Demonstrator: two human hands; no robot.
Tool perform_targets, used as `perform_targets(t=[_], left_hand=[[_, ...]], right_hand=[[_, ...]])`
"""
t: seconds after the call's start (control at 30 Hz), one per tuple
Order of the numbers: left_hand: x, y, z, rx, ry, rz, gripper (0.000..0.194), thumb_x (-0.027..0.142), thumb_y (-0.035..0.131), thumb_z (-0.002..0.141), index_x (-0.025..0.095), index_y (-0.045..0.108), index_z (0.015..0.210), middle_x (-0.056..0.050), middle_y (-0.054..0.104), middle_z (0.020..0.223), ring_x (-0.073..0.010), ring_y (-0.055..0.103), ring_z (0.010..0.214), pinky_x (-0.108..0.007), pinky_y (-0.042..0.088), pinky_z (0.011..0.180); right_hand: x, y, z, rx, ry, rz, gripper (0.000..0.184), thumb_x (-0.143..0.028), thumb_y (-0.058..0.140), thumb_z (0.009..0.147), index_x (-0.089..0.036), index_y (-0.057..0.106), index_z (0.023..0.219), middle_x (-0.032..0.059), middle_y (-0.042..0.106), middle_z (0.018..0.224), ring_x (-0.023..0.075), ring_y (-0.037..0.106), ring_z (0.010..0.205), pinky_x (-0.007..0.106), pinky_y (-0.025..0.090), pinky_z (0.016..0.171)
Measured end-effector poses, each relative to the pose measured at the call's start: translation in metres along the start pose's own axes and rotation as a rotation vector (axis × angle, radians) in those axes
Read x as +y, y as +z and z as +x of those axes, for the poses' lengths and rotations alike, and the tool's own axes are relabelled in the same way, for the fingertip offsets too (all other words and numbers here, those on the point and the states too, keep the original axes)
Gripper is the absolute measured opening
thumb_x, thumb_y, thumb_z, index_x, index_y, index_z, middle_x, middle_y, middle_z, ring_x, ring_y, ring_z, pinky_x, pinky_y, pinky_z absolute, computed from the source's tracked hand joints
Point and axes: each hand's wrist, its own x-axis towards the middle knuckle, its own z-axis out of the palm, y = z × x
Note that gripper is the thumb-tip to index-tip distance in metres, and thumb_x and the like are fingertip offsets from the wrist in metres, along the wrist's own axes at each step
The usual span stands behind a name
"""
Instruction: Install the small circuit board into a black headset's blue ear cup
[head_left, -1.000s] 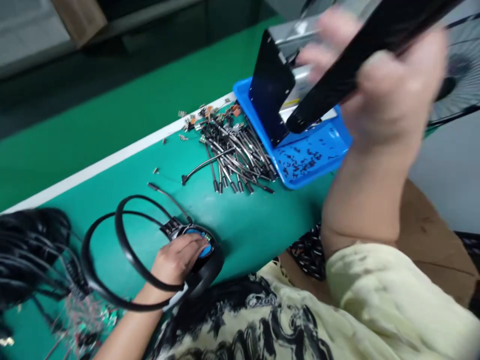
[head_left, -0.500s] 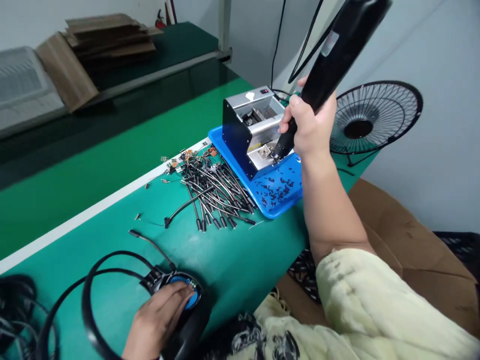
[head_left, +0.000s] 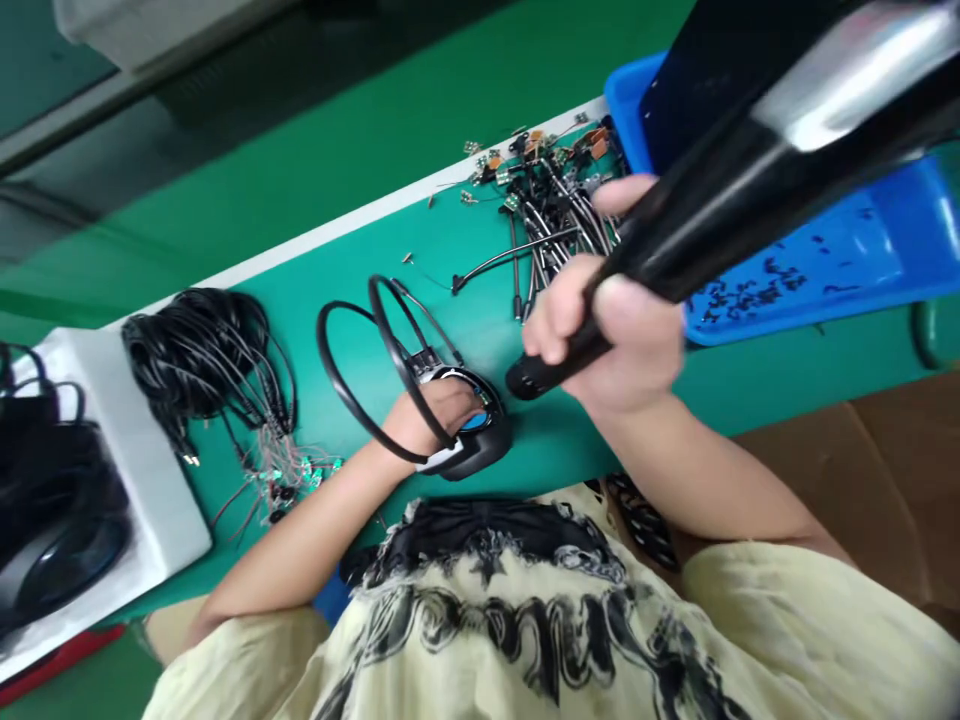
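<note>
My right hand (head_left: 630, 330) is wrapped round a black electric screwdriver (head_left: 697, 210), its tip pointing down and left. The tip is just right of a black headset (head_left: 480, 458) lying on the bench, apart from it. My left hand (head_left: 439, 412) is closed, with its fingertips pressed into the open ear cup of the headset, where a blue disc (head_left: 474, 420) shows. Whatever lies under those fingertips is hidden. The headband (head_left: 328, 365) arches up over my left wrist, and a thin microphone boom (head_left: 431, 325) extends behind the cup.
A pile of microphone booms (head_left: 555, 200) with small boards lies behind my right hand. To the right stands a blue tray (head_left: 840, 250) holding many tiny black screws and a dark machine. Coiled black cables (head_left: 199, 355) and a white foam box (head_left: 142, 440) are at the left.
My right hand has brought the screwdriver from the machine in the blue tray toward the headset. The view has swung downward and left. My left hand stays at the ear cup.
</note>
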Motion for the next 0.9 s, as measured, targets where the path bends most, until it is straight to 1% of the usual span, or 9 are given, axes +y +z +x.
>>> perform_targets(t=[0.03, 0.1, 0.2, 0.3, 0.4, 0.5, 0.67, 0.83, 0.9], left_hand=[[0.0, 0.001, -0.002, 0.005, -0.011, -0.003, 0.017, 0.024, 0.054, 0.093, 0.016, 0.069, 0.091, -0.003, 0.072, 0.089, -0.0112, 0.069, 0.081, -0.019, 0.055, 0.074], [0.001, 0.001, -0.004, 0.01, -0.032, -0.011, 0.018, 0.025, 0.054, 0.094, 0.016, 0.069, 0.094, -0.004, 0.072, 0.093, -0.0131, 0.069, 0.084, -0.022, 0.056, 0.074], [0.002, -0.001, -0.003, -0.003, -0.035, -0.035, 0.02, 0.025, 0.051, 0.095, 0.016, 0.069, 0.099, -0.005, 0.071, 0.098, -0.0142, 0.069, 0.088, -0.024, 0.056, 0.076], [0.002, -0.003, -0.002, -0.03, -0.024, -0.073, 0.023, 0.025, 0.048, 0.096, 0.014, 0.068, 0.101, -0.007, 0.07, 0.096, -0.0157, 0.068, 0.088, -0.025, 0.056, 0.073], [0.002, -0.003, -0.002, -0.05, -0.038, -0.103, 0.028, 0.026, 0.043, 0.098, 0.012, 0.066, 0.103, -0.008, 0.069, 0.097, -0.0167, 0.067, 0.09, -0.026, 0.056, 0.073], [0.003, -0.003, -0.001, -0.026, -0.025, -0.088, 0.028, 0.025, 0.041, 0.099, 0.013, 0.066, 0.1, -0.007, 0.068, 0.096, -0.0164, 0.067, 0.088, -0.027, 0.056, 0.072], [0.005, -0.005, 0.001, 0.029, 0.01, -0.065, 0.024, 0.023, 0.047, 0.096, 0.011, 0.065, 0.086, -0.005, 0.065, 0.081, -0.0146, 0.064, 0.075, -0.024, 0.052, 0.063], [0.005, -0.004, 0.001, 0.007, -0.01, -0.083, 0.028, 0.025, 0.042, 0.098, 0.012, 0.064, 0.088, -0.006, 0.066, 0.084, -0.0151, 0.064, 0.079, -0.025, 0.053, 0.067], [0.004, -0.002, 0.0, 0.01, -0.026, -0.088, 0.031, 0.027, 0.04, 0.099, 0.013, 0.064, 0.085, -0.006, 0.065, 0.082, -0.0157, 0.064, 0.079, -0.026, 0.053, 0.068]], right_hand=[[0.013, 0.004, -0.007, -0.017, -0.018, 0.014, 0.037, -0.033, 0.067, 0.078, -0.027, 0.048, 0.109, -0.0085, 0.054, 0.058, 0.0096, 0.048, 0.041, 0.026, 0.045, 0.043], [0.032, 0.006, -0.016, -0.059, -0.05, -0.067, 0.042, -0.029, 0.071, 0.078, -0.026, 0.047, 0.113, -0.0068, 0.058, 0.064, 0.0101, 0.052, 0.048, 0.028, 0.049, 0.051], [0.043, 0.004, -0.023, -0.107, -0.105, -0.134, 0.043, -0.027, 0.071, 0.079, -0.025, 0.047, 0.114, -0.0056, 0.057, 0.065, 0.01, 0.053, 0.051, 0.027, 0.05, 0.054], [0.044, 0.004, -0.026, -0.151, -0.136, -0.125, 0.041, -0.025, 0.069, 0.079, -0.024, 0.047, 0.114, -0.0054, 0.056, 0.064, 0.0091, 0.051, 0.049, 0.025, 0.049, 0.051], [0.046, 0.003, -0.028, -0.174, -0.151, -0.131, 0.042, -0.022, 0.069, 0.079, -0.024, 0.047, 0.115, -0.0045, 0.055, 0.065, 0.0109, 0.054, 0.052, 0.027, 0.05, 0.054], [0.047, -0.001, -0.031, -0.168, -0.14, -0.162, 0.044, -0.02, 0.068, 0.078, -0.025, 0.048, 0.117, -0.0032, 0.056, 0.069, 0.0133, 0.057, 0.058, 0.03, 0.051, 0.059], [0.046, 0.0, -0.033, -0.187, -0.132, -0.177, 0.043, -0.023, 0.069, 0.079, -0.028, 0.05, 0.117, -0.0025, 0.056, 0.072, 0.0139, 0.056, 0.058, 0.031, 0.05, 0.057], [0.046, 0.007, -0.031, -0.169, -0.129, -0.161, 0.04, -0.02, 0.067, 0.078, -0.028, 0.051, 0.113, -0.0053, 0.055, 0.065, 0.0127, 0.055, 0.053, 0.029, 0.051, 0.054], [0.048, 0.006, -0.032, -0.167, -0.109, -0.181, 0.036, -0.02, 0.068, 0.075, -0.027, 0.052, 0.107, -0.0057, 0.055, 0.063, 0.0124, 0.056, 0.052, 0.029, 0.052, 0.055]])
